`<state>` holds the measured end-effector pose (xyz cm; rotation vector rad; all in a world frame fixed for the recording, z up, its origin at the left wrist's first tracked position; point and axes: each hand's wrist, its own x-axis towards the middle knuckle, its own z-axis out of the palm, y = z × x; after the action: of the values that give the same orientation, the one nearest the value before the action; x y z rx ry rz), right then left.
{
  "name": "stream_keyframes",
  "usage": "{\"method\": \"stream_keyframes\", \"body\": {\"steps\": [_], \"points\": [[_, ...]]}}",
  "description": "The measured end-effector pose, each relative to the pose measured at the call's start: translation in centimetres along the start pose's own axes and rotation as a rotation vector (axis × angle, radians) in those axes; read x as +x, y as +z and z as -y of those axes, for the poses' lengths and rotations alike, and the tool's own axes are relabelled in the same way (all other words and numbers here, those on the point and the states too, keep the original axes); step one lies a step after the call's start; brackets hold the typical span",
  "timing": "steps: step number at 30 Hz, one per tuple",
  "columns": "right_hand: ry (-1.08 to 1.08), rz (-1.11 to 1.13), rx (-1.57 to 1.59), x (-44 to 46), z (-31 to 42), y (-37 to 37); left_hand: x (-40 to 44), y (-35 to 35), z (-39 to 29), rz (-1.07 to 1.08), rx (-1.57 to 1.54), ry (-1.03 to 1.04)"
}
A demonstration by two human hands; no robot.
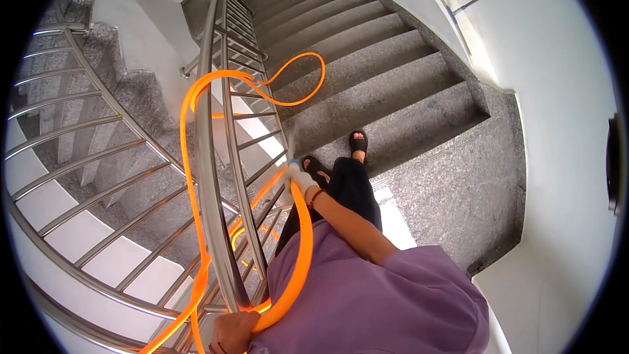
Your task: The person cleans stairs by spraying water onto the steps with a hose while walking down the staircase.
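My right hand, in a pale glove with a dark bracelet at the wrist, is closed around the end of an orange hose. A small bluish tip shows just past the glove, and a faint pale spray seems to leave it toward the steps. Low in the view, beside the railing, my left hand is bare and closed on the same hose; some of its fingers are hidden. Between the two hands the hose bows out in front of my purple shirt.
A metal railing stands along my left, with more hose draped over it and looped above the steps. Stone stairs lie ahead, and my sandaled feet are near a landing. A white wall rises at right.
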<state>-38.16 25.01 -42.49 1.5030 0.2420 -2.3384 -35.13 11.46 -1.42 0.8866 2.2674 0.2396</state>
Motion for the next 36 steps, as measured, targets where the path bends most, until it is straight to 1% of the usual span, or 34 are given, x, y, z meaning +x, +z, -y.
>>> {"method": "stream_keyframes", "body": {"steps": [1, 2, 3, 4, 6, 7, 9, 10, 12, 13, 14, 15, 16, 18, 21, 22, 23, 25, 27, 29, 31, 33, 34, 35, 36], "points": [[0.07, -0.039, -0.373, -0.1, -0.3, -0.2, 0.6, -0.6, -0.4, 0.079, 0.027, 0.033], [0.105, -0.047, -0.62, 0.3, -0.4, -0.7, 1.2, -1.2, -0.7, 0.157, 0.054, 0.064], [0.13, -0.076, -0.618, 0.8, 0.1, -1.5, 1.6, -1.4, -0.9, 0.235, 0.08, 0.094], [0.166, -0.118, -0.532, 1.4, 0.6, -2.3, 1.9, -1.1, -1.0, 0.232, 0.083, 0.085], [0.247, -0.205, -0.306, 3.4, 1.6, -4.3, 2.8, -0.1, -0.8, 0.154, 0.152, 0.135], [0.274, -0.249, -0.206, 4.0, 2.0, -5.2, 3.0, 0.0, -0.5, 0.159, 0.155, 0.133], [0.283, -0.319, -0.079, 5.0, 2.0, -6.4, 3.4, -0.1, 0.1, 0.182, 0.116, 0.112], [0.253, -0.334, -0.054, 5.9, 1.6, -6.8, 3.6, -0.3, 0.3, 0.187, 0.12, 0.112], [0.096, -0.326, -0.1, 8.8, -0.3, -6.9, 4.3, -0.6, 0.7, 0.183, 0.104, 0.043], [0.018, -0.323, -0.152, 9.8, -1.1, -6.3, 4.5, -0.6, 0.9, 0.189, 0.107, 0.044], [-0.016, -0.33, -0.201, 10.7, -1.9, -5.7, 4.5, -0.6, 1.3, 0.169, 0.113, 0.009], [-0.008, -0.385, -0.304, 9.1, -1.3, -3.9, 4.7, -0.6, 1.6, 0.15, 0.119, -0.026], [-0.003, -0.389, -0.297, 9.3, -1.8, -2.7, 5.1, -0.6, 1.6, 0.159, 0.119, -0.023], [0.022, -0.255, 0.366, 9.7, -2.8, -0.6, 5.7, -0.6, 1.3, 0.072, 0.093, -0.046], [0.068, -0.195, 0.415, 8.8, -2.4, 0.8, 5.6, -0.3, 2.0, 0.053, 0.086, -0.033], [0.0, -0.256, 0.326, 9.1, -2.0, 0.9, 5.5, -0.2, 2.2, 0.054, 0.085, -0.036], [0.002, -0.256, 0.324, 9.3, -1.6, 0.7, 5.4, -0.2, 2.3, 0.043, 0.082, -0.044], [-0.001, -0.319, 0.234, 9.5, -0.2, -0.6, 5.4, 0.1, 2.7, 0.026, 0.075, -0.05], [0.013, -0.3, 0.26, 11.0, 0.7, -2.6, 5.6, 0.4, 2.8, -0.005, 0.057, -0.09], [-0.072, -0.313, 0.358, 14.6, 0.8, -5.4, 6.1, 0.6, 2.6, -0.026, 0.057, -0.067], [-0.111, -0.332, 0.404, 10.7, 3.4, -4.7, 6.8, 0.7, 2.1, -0.044, 0.057, -0.047], [0.071, -0.291, 0.658, 7.3, 6.1, -4.0, 7.3, 0.7, 1.6, -0.052, 0.041, -0.052], [-0.017, -0.296, 0.675, 6.9, 6.8, -4.2, 7.5, 0.8, 1.4, -0.053, 0.04, -0.051], [-0.019, -0.296, 0.676, 6.3, 7.3, -4.6, 7.7, 0.9, 1.2, -0.06, 0.027, -0.049], [-0.072, -0.245, 0.657, 5.6, 8.0, -5.0, 8.0, 1.1, 1.0, -0.068, 0.013, -0.044]]}}
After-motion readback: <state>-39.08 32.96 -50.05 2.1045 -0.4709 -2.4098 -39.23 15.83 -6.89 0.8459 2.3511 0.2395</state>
